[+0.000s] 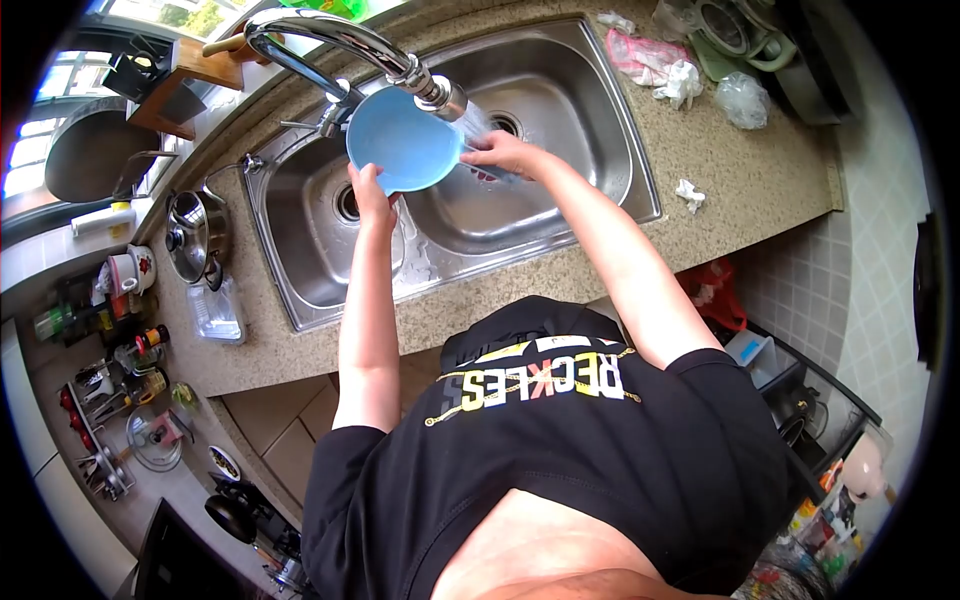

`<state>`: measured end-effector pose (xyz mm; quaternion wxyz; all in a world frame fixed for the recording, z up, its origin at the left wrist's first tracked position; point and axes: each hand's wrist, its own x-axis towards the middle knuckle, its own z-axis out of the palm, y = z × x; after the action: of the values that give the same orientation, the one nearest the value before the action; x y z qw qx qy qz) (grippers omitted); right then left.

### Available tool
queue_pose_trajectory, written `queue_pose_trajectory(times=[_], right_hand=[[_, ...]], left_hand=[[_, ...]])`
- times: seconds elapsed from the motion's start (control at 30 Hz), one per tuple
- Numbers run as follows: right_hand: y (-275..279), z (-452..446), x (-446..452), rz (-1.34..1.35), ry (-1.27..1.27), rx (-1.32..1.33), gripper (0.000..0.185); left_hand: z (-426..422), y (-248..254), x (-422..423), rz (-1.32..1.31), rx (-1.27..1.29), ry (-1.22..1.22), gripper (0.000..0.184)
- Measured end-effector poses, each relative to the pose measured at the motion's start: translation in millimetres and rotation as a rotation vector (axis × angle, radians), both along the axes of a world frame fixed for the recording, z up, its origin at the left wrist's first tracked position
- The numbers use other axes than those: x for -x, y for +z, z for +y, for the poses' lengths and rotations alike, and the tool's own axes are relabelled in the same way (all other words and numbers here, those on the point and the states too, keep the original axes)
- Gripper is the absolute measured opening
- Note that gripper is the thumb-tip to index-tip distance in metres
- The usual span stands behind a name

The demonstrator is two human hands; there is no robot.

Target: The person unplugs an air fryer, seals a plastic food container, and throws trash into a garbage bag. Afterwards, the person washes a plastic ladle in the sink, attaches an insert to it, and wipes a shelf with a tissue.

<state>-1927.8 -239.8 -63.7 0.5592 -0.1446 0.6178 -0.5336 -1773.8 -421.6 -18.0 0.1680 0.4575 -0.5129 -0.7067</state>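
Over the divider of a steel double sink (475,262), my left hand (372,195) grips the near left rim of a light blue bowl (400,140), thumb on the inside. The bowl is tilted with its inside showing. My right hand (507,155) is at the bowl's right side, beneath the chrome faucet (440,95), in running water. Its fingers are curled on something blurred by the water, which I cannot make out. Small dark red bits show just below that hand.
Left of the sink stand a lidded steel pot (197,235) and a clear plastic tray (215,310). Behind is a wooden knife block (185,85). To the right lie a pink-edged cloth (640,58), crumpled tissue (680,84), a plastic bag (743,100) and dishes.
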Motion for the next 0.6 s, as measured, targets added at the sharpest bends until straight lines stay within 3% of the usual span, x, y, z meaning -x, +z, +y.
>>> queue_pose_trajectory(times=[0.07,0.13,0.2,0.23,0.27,0.4,0.6], right_hand=[[4.4,-11.2,-0.3,0.280,0.175,0.088,0.032],[19.6,-14.8,-0.7,0.363,0.170,0.076,0.033],[33.6,-17.0,3.1,0.926,0.250,0.032,0.032],[55.0,-12.4,5.2,0.855,0.280,-0.032,0.023],[44.3,-10.1,13.0,0.591,0.207,-0.081,0.021],[47.4,24.8,39.2,0.552,0.116,-0.403,0.019],[11.9,84.1,18.4,0.284,0.065,-0.286,0.018]], left_hand=[[-5.3,-8.3,-2.6,0.050,-0.046,0.015,0.041],[-16.9,-26.4,-6.0,0.188,-0.346,0.036,0.043],[-15.1,-36.7,3.6,0.243,-0.411,0.091,0.045],[-11.6,-39.0,12.1,0.259,-0.484,0.059,0.045],[-5.8,-42.7,19.3,0.272,-0.559,0.030,0.046],[30.1,-65.6,54.5,0.152,-0.730,-0.162,0.055],[59.4,-60.3,34.0,0.075,-0.681,-0.296,0.047]])
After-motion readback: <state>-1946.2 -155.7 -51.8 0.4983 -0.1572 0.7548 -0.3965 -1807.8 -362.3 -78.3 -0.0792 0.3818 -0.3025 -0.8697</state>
